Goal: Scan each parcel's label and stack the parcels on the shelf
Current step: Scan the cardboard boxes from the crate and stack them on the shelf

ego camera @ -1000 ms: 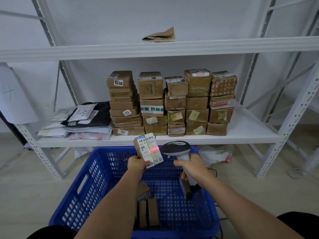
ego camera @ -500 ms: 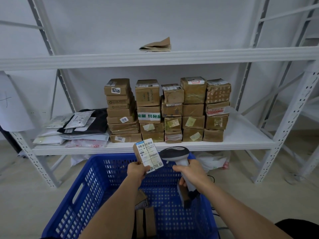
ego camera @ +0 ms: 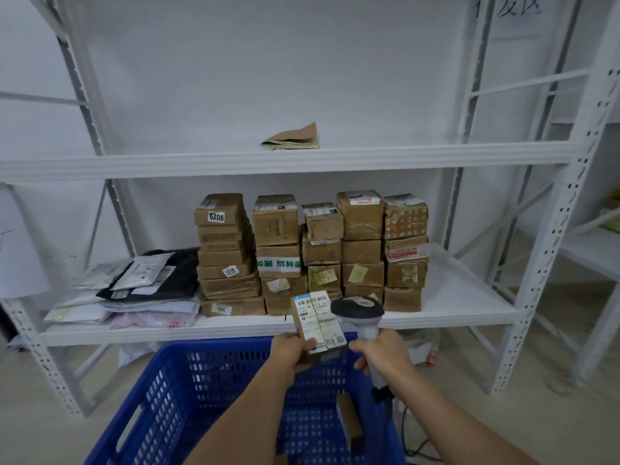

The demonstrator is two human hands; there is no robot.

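Above blue basket (ego camera: 161, 391), near shelf (ego camera: 469, 313): left hand (ego camera: 291, 352) gripped small box (ego camera: 317, 325), label facing up. Right hand (ego camera: 382, 352) clutched scanner (ego camera: 358, 312) just right of box. Step looked like scanning. Next move: lift box onto brown box stacks (ego camera: 312, 250), flat and steady.

Parcel (ego camera: 317, 322) lifted toward shelf (ego camera: 469, 297); red scan line gone from label.

White wall (ego camera: 268, 62) behind, pale floor (ego camera: 469, 424), 2nd white rack (ego camera: 600, 250) at right, w/ even light
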